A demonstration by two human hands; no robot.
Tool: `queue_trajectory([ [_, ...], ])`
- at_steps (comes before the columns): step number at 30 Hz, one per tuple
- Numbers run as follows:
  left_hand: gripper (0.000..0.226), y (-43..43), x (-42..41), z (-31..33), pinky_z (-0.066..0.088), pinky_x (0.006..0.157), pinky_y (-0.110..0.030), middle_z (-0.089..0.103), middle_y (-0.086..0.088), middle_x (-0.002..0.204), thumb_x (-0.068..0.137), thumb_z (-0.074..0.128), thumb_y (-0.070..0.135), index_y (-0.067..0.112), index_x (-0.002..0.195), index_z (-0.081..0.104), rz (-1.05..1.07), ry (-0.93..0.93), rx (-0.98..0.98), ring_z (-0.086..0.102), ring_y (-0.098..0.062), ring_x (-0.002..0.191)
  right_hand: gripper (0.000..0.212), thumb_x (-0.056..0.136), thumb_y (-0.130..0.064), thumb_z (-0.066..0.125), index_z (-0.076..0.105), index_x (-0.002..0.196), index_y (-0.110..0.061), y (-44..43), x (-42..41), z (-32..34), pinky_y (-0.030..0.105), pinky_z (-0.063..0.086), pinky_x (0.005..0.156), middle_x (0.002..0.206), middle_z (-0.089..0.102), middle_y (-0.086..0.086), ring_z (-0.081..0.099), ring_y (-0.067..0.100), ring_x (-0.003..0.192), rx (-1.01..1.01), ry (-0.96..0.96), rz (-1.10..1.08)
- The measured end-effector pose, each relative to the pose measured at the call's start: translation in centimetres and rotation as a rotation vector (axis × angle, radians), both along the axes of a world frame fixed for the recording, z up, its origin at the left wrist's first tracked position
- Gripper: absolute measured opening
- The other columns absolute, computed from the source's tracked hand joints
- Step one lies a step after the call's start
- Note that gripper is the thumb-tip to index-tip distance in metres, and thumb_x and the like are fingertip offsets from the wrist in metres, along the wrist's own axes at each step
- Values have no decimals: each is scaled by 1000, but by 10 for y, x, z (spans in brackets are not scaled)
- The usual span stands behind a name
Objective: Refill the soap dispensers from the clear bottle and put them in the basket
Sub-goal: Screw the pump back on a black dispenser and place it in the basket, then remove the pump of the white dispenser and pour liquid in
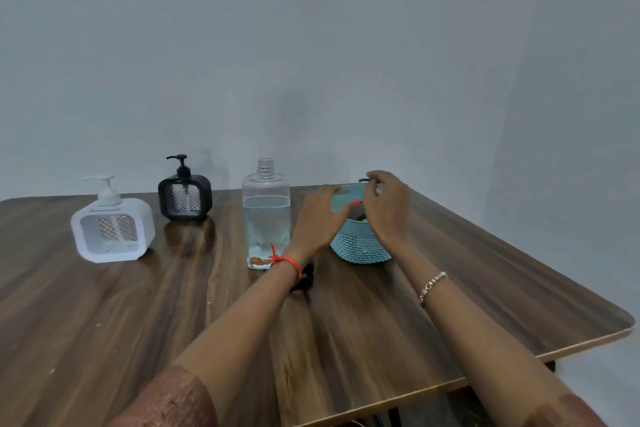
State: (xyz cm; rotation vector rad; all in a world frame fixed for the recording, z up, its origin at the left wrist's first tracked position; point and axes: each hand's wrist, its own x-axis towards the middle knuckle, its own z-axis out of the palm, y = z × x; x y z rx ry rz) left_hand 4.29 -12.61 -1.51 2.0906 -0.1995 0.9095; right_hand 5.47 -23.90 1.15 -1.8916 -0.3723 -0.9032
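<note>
A light blue woven basket (pixel 360 248) stands at the back right of the wooden table (pixel 138 315). A dark dispenser (pixel 360 217) sits inside it, mostly hidden. My left hand (pixel 320 218) holds the basket's left rim, thumb over the edge. My right hand (pixel 389 208) reaches over the basket, fingers curled round the dispenser's black pump head (pixel 363 180). The clear bottle (pixel 266 218), uncapped and about two-thirds full, stands just left of my left hand. A black dispenser (pixel 185 198) and a white dispenser (pixel 112 230) stand further left.
A small black cap (pixel 304 279) lies on the table behind my left wrist, next to the bottle's base. A grey wall runs close behind the table. The table's right edge slants off beyond the basket.
</note>
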Motion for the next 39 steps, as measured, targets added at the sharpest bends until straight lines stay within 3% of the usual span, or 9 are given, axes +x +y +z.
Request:
queue_trajectory([
  [4, 32, 31, -40, 19, 45, 93, -25, 67, -10, 114, 89, 59, 23, 3, 113, 63, 15, -145, -34, 61, -18, 107, 24, 88, -6, 48, 67, 101, -1, 45, -36, 9, 19, 40, 89, 106, 69, 12, 62, 22, 100, 36, -122, 142],
  [11, 24, 129, -109, 27, 46, 76, -5, 64, 7, 95, 91, 56, 21, 11, 112, 63, 181, -261, -120, 59, 4, 86, 24, 89, -12, 51, 65, 106, -3, 127, -78, 15, 19, 42, 87, 108, 69, 10, 63, 20, 101, -9, -211, 345],
  [17, 20, 205, -152, -2, 49, 78, -31, 66, -7, 86, 90, 57, 19, 5, 103, 62, 302, -66, -182, 64, -22, 85, 22, 89, -14, 54, 64, 104, -3, 197, -106, -8, 18, 38, 83, 108, 68, 12, 62, 24, 101, -161, -153, 479],
  [24, 38, 260, -157, -52, 43, 80, -28, 63, -13, 106, 90, 57, 29, 2, 117, 55, 409, 222, -215, 57, -19, 92, 35, 93, -29, 48, 54, 120, -9, 248, -105, -63, 34, 41, 96, 124, 58, 8, 52, 24, 115, -443, 115, 516],
  [27, 42, 277, -150, -59, 38, 83, -26, 60, -13, 117, 90, 57, 31, 3, 121, 51, 425, 279, -212, 56, -22, 103, 37, 93, -32, 46, 51, 122, -10, 267, -95, -69, 34, 38, 93, 128, 54, 8, 49, 25, 118, -510, 172, 496],
  [31, 49, 305, -137, -50, 31, 95, -21, 46, -15, 134, 89, 59, 23, 1, 129, 42, 488, 213, -186, 44, -28, 124, 38, 91, -32, 50, 48, 121, -9, 298, -73, -65, 35, 38, 91, 127, 53, 9, 48, 26, 119, -464, 217, 558],
  [33, 51, 319, -128, -42, 34, 101, -26, 45, -17, 133, 87, 63, 19, -3, 128, 42, 483, 189, -195, 45, -28, 121, 47, 89, -32, 54, 42, 129, -8, 314, -60, -60, 35, 37, 97, 134, 48, 10, 44, 26, 125, -411, 259, 626],
  [36, 47, 335, -112, -34, 36, 82, -19, 49, -15, 116, 82, 68, 14, -5, 118, 45, 511, 158, -233, 48, -25, 106, 66, 87, -31, 59, 28, 140, -8, 337, -42, -52, 27, 28, 99, 146, 35, 10, 34, 23, 133, -359, 326, 708],
  [39, 69, 351, -99, -37, 35, 103, -34, 35, -18, 135, 81, 70, 22, -4, 132, 31, 551, 204, -260, 39, -30, 126, 71, 82, -32, 65, 29, 139, -8, 358, -25, -48, 24, 27, 96, 143, 36, 10, 35, 23, 132, -322, 350, 742],
])
